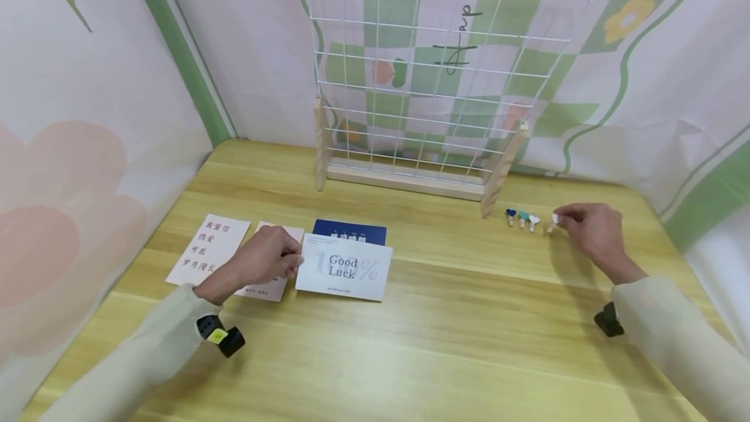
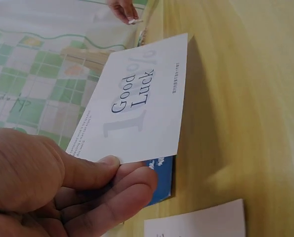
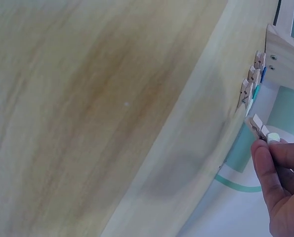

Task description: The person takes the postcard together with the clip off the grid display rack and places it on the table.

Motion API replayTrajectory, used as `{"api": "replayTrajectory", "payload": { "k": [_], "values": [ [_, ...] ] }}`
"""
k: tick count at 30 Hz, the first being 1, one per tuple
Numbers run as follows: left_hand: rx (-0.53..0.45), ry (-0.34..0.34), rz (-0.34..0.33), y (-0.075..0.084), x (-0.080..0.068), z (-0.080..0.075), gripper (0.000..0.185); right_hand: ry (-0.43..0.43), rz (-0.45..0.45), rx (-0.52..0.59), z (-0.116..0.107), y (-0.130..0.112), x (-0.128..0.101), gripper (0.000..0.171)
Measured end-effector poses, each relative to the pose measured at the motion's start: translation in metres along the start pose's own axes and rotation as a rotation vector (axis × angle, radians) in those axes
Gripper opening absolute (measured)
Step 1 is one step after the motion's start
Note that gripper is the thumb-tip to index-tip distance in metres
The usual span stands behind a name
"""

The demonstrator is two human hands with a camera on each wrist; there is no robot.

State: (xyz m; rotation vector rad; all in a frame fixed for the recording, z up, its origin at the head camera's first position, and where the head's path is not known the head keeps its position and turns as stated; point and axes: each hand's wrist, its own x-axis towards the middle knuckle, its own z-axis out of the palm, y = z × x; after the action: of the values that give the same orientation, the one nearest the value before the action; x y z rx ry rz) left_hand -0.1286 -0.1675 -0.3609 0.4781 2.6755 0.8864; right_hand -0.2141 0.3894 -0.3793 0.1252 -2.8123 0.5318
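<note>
Left hand (image 1: 266,258) is pinching the white "Good Luck" card (image 1: 344,268) at its left edge, thumb on top and fingers curled beneath; the card is lying on the worktop (image 1: 445,331), overlapping a blue card (image 1: 349,231). Right hand (image 1: 588,230) is pinching a small white clip (image 1: 554,220) at the worktop's far right, just beside three more clips (image 1: 522,217) near the wire grid stand (image 1: 428,90)

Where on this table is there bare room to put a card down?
Bare wood spans the near table between both sleeves, and between the Good Luck card and the clips. Crowded: the cards by the left hand, and around the right hand.
</note>
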Motion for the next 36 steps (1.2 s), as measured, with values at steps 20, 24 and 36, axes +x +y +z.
{"api": "replayTrajectory", "payload": {
  "k": [20,24,36],
  "values": [
    [-0.114,-0.090,-0.137,-0.010,-0.007,0.017,0.026,-0.003,-0.034,-0.006,0.004,-0.002,0.002,0.011],
    [-0.112,-0.100,-0.153,-0.012,-0.006,0.020,0.027,0.000,-0.043,-0.011,0.005,-0.002,0.002,0.010],
    [-0.118,-0.114,-0.194,-0.008,-0.009,0.030,0.023,-0.044,-0.018,-0.007,0.010,0.002,0.004,0.012]
  ]
}}
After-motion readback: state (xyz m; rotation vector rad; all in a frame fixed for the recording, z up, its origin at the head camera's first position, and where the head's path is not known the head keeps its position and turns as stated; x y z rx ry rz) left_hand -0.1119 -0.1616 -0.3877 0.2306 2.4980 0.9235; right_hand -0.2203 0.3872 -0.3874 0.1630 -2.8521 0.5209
